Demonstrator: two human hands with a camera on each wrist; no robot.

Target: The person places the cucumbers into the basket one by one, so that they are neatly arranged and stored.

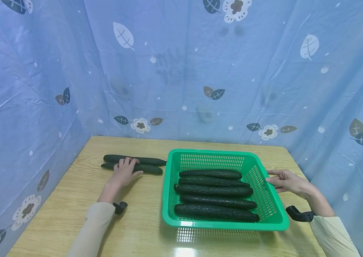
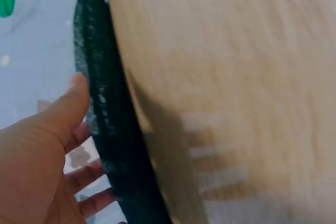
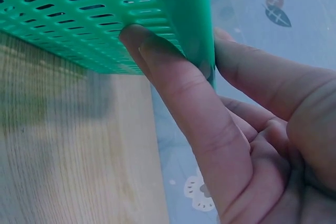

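Two dark green cucumbers lie side by side on the table, left of a green plastic basket (image 1: 174, 210). My left hand (image 1: 125, 173) holds the nearer cucumber (image 1: 150, 169), thumb on the near side and fingers over the far side. In the left wrist view this cucumber (image 2: 107, 103) partly hides the fingertips. Just behind it is the farther cucumber (image 1: 149, 161). At the basket's right side, my right hand (image 1: 286, 182) pinches the rim (image 3: 191, 19), thumb outside and fingers under the slotted wall. Several cucumbers (image 1: 213, 191) lie roughly parallel inside the basket.
The wooden table (image 1: 136, 228) carries everything. A blue patterned curtain (image 1: 181, 89) hangs behind the table and along both sides. Black wrist mounts (image 1: 298, 214) sit on both forearms.
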